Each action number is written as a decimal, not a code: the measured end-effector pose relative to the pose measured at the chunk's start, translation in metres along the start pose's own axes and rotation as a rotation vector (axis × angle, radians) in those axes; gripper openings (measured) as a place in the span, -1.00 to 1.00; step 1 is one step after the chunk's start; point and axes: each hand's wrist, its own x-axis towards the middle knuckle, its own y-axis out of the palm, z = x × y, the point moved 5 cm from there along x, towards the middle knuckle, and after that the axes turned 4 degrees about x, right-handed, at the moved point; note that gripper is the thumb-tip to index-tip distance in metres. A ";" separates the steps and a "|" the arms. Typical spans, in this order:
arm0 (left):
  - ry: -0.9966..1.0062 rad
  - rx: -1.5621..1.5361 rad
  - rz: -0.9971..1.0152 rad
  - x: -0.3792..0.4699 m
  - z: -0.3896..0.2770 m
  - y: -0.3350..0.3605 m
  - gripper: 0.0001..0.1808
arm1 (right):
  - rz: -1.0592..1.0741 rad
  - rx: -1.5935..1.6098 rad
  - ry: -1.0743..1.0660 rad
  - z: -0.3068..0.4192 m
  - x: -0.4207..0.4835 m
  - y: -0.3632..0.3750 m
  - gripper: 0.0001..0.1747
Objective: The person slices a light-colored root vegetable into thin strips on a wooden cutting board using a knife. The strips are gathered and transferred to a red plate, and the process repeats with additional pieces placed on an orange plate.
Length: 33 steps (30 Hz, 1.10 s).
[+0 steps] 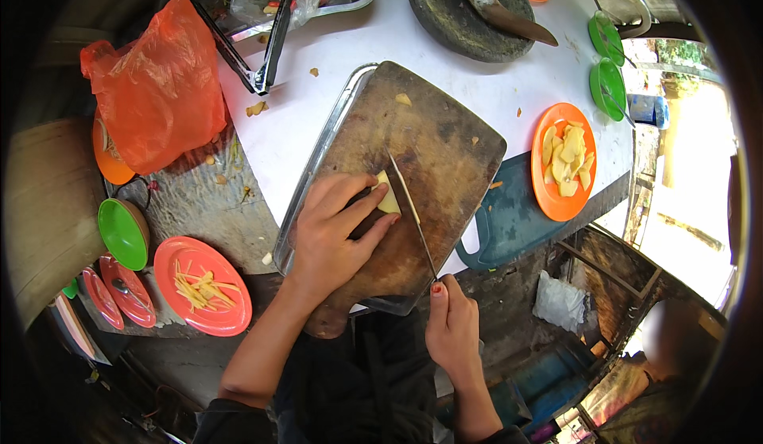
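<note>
My left hand (331, 229) presses a peeled, pale yellow piece of vegetable or fruit (390, 201) onto a worn wooden cutting board (435, 128). In my right hand (452, 322) is the handle of a thin-bladed knife (425, 244). Its blade stands nearly edge-on to my view, just right of the pale piece. A pale strip lies along the blade; whether it is a slice or the metal, I cannot tell. One small yellow scrap (403, 99) rests near the board's far end. Beneath the board, a metal tray (334, 123) shows along its left side.
Yellow slices (569, 155) fill an orange plate (541, 190) at right, by a dark green board (506, 217). Cut strips (205, 291) lie on a pink plate (229, 322) at left. Beyond are a stone mortar (441, 20), tongs (260, 79) and a red plastic bag (167, 86).
</note>
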 end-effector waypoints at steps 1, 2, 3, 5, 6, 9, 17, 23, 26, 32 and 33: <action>0.001 -0.002 -0.001 0.001 0.000 0.000 -0.51 | 0.008 0.014 -0.005 0.002 -0.002 0.002 -0.61; -0.001 -0.013 -0.004 0.001 -0.001 0.000 -0.51 | 0.015 0.027 -0.009 0.003 -0.003 0.003 -0.61; -0.004 -0.003 -0.001 0.001 -0.001 -0.001 -0.51 | 0.022 0.032 0.002 0.003 -0.004 0.004 -0.61; -0.010 -0.005 -0.005 0.002 -0.001 -0.001 -0.53 | 0.033 0.045 0.031 0.002 -0.007 0.004 -0.60; -0.023 -0.009 0.002 0.002 -0.001 -0.001 -0.53 | 0.032 0.031 0.019 0.002 -0.008 0.003 -0.60; -0.044 -0.023 0.012 0.002 0.000 -0.001 -0.55 | 0.033 0.016 0.010 0.002 -0.010 0.003 -0.61; -0.044 -0.022 0.012 0.003 -0.001 -0.002 -0.58 | 0.014 0.033 0.003 0.002 -0.014 0.005 -0.61; -0.029 -0.029 0.004 0.002 0.001 -0.002 -0.58 | 0.060 -0.052 0.075 0.003 -0.015 0.007 -0.63; -0.030 -0.010 0.015 0.001 0.001 -0.001 -0.58 | 0.064 -0.058 -0.025 0.008 0.000 0.006 -0.62; -0.021 -0.024 0.008 0.003 -0.001 -0.003 -0.61 | 0.047 -0.049 -0.020 0.006 0.008 0.004 -0.62; -0.021 -0.042 0.009 0.004 -0.001 -0.003 -0.61 | 0.039 -0.035 0.005 0.005 0.003 0.006 -0.62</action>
